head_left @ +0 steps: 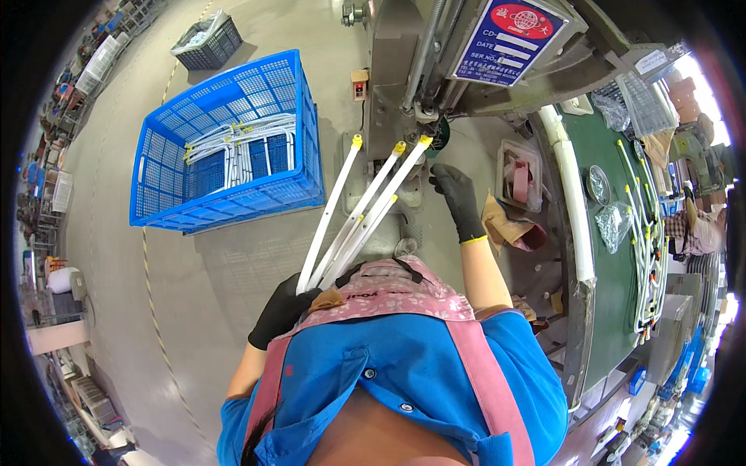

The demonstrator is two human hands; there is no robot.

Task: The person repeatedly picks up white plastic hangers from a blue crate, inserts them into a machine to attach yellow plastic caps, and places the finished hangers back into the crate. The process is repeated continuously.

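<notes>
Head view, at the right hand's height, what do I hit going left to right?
Blue crate → white tubes held in the left hand → right hand → pale bin → long white roll → green tabletop.

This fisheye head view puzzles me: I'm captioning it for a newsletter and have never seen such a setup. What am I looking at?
There is no robot: a camera on a person's head looks down, its wide lens bending straight edges. The dark-gloved left hand holds white tubes with yellow ends; the right hand, also gloved and seemingly empty, is near their upper ends. Ahead stands a machine. To the left, a blue crate holds bent tubes; to the right, similar pieces lie on a green surface.
</notes>
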